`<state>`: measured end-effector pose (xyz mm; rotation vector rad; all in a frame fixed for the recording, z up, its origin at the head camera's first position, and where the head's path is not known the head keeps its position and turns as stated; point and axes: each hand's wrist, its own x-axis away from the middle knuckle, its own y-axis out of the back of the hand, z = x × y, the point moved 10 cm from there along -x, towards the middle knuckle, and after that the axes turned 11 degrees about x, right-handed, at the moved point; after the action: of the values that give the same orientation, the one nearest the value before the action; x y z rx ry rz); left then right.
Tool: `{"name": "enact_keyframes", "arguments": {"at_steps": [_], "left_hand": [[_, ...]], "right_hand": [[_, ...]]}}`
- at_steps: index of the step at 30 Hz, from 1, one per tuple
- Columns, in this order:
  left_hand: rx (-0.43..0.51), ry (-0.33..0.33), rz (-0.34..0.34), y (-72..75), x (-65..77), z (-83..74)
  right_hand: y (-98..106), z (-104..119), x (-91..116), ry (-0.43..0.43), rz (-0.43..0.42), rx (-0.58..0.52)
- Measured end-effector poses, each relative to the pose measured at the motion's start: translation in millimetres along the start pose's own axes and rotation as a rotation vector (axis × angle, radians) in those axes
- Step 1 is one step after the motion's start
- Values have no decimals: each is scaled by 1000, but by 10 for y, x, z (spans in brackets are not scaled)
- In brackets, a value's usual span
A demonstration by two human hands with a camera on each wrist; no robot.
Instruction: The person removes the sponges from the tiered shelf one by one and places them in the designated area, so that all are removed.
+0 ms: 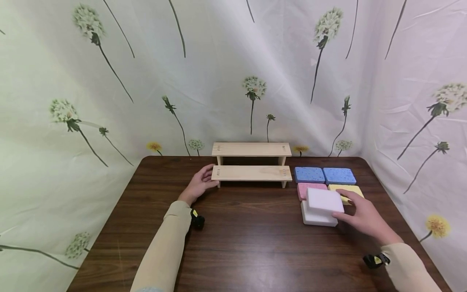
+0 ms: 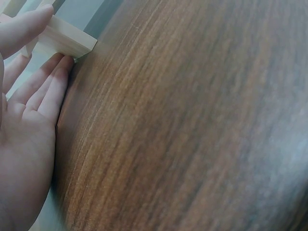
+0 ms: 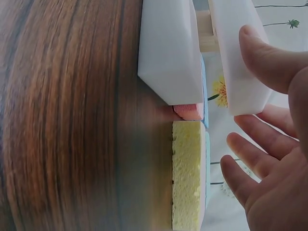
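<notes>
In the head view my right hand [image 1: 366,215] pinches a white sponge block [image 1: 324,200] between thumb and fingers. The block is raised over a second white sponge block [image 1: 317,218] lying on the table; the right wrist view shows a gap between them. My left hand [image 1: 198,184] is at the left end of a two-tier wooden stand [image 1: 251,173]. Its fingers reach out fairly straight and touch the stand's end, as the left wrist view shows at the wooden leg [image 2: 72,41].
Behind the white blocks lie a pink sponge [image 1: 306,188] and a yellow sponge [image 1: 355,189], the latter close to my right fingers. Two blue sponges [image 1: 309,174] form the row behind. The dark wooden table [image 1: 248,247] ends at a flower-printed cloth [image 1: 219,81].
</notes>
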<state>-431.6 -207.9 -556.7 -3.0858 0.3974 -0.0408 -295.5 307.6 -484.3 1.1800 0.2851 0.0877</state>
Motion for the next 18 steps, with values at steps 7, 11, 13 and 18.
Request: {"name": "enact_keyframes", "arguments": {"at_steps": [7, 11, 13, 18], "left_hand": [[-5, 4, 12, -98, 135, -239], [7, 2, 11, -107, 149, -266], [9, 8, 10, -100, 142, -255], [3, 21, 7, -96, 142, -234]], "right_hand": [[8, -70, 36, -22, 16, 6], [0, -128, 54, -47, 40, 17], [-2, -154, 67, -52, 48, 21], [15, -195, 117, -53, 51, 19]]}}
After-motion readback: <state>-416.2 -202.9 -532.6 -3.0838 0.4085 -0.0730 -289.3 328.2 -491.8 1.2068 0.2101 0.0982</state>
